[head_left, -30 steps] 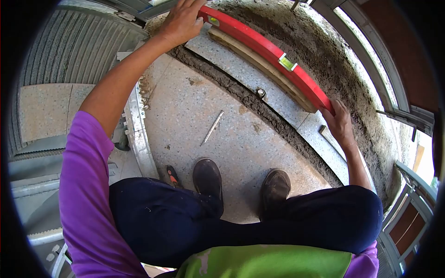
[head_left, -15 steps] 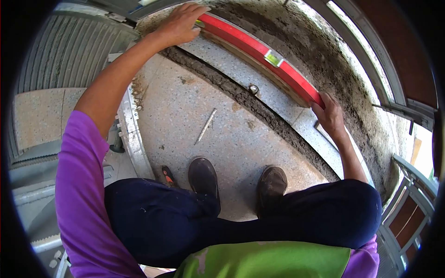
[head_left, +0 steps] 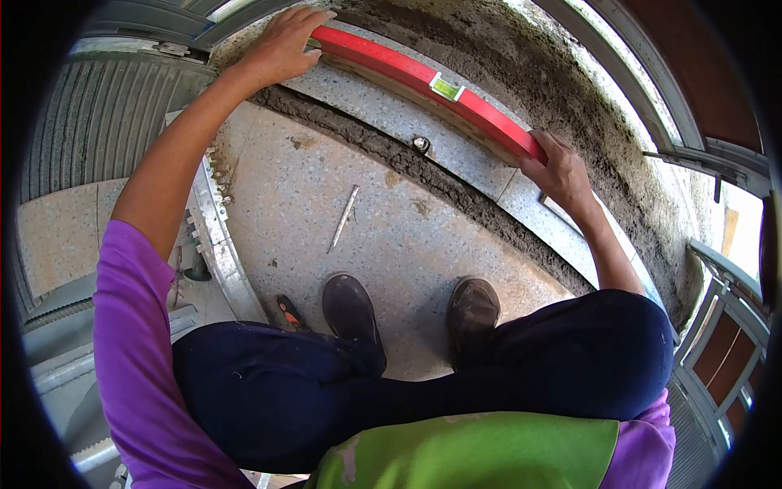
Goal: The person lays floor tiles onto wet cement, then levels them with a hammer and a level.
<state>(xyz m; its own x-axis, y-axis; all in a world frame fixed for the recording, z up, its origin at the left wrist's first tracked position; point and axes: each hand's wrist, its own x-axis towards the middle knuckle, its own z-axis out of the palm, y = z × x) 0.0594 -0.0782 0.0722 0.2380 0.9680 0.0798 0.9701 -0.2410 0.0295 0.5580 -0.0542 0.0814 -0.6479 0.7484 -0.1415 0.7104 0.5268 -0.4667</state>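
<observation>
A long red spirit level (head_left: pixel 375 55) lies along the strip of speckled tiles (head_left: pixel 358 91), with a yellow-green vial near its middle. My left hand (head_left: pixel 283 50) grips its far left end, thumb on the near side and fingers over the top. At the other end, my right hand (head_left: pixel 560 170) is closed around the level. Under the level's near edge runs a brownish strip whose kind I cannot make out. A small round shiny object (head_left: pixel 420 144) sits at the tiles' near edge, beside a mortar-filled gap (head_left: pixel 366 130).
Wet mortar (head_left: pixel 562 98) spreads beyond the tiles up to a metal frame. On the speckled floor (head_left: pixel 269 179) lie a thin whitish stick (head_left: pixel 344 218) and an orange-and-black tool handle (head_left: pixel 289 311). Toothed metal trowels (head_left: pixel 216 244) and ribbed panels (head_left: pixel 106 114) are at left.
The whole view has shifted, so the level, hands and floor appear further left. Both hands keep their hold on the level.
</observation>
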